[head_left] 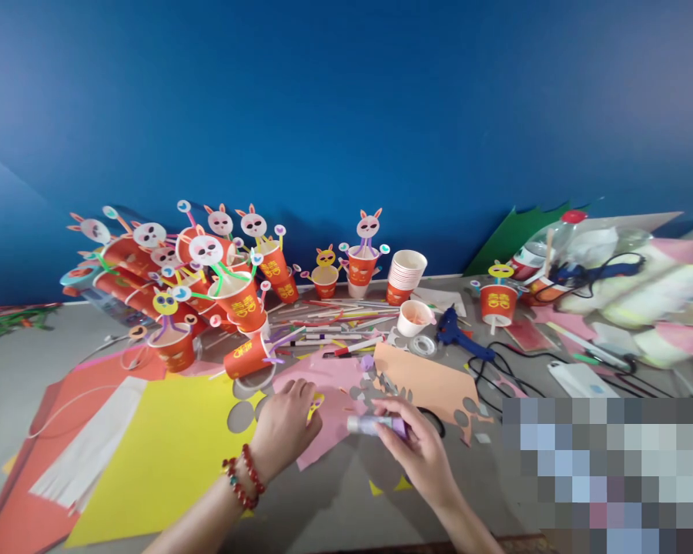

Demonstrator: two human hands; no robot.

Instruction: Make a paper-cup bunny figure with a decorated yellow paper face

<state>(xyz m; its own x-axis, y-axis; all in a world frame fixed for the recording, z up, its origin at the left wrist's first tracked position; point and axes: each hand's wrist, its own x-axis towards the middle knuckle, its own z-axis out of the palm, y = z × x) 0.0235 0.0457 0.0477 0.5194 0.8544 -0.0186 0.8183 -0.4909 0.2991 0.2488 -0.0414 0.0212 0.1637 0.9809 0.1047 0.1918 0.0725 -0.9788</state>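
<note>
Closed right-hand fingers (pixel 388 406) around a glue stick (pixel 369 425), pale end pointing to nine o'clock. Bent the left hand (pixel 282 431) at a small yellow paper face (pixel 316 402), nine o'clock from those fingers, too covered to tell whether gripped. Looked well along, judging by many decorated cups (pixel 246 312) toward ten o'clock. Left unfinished, apparently: that face, loose from any cup, and a plain cup stack (pixel 407 275) near twelve o'clock.

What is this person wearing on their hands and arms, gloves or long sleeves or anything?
The left hand has no glove; red beaded bracelets, some with darker beads, circle its wrist. The right hand is bare too, and neither visible forearm shows a sleeve.
</note>
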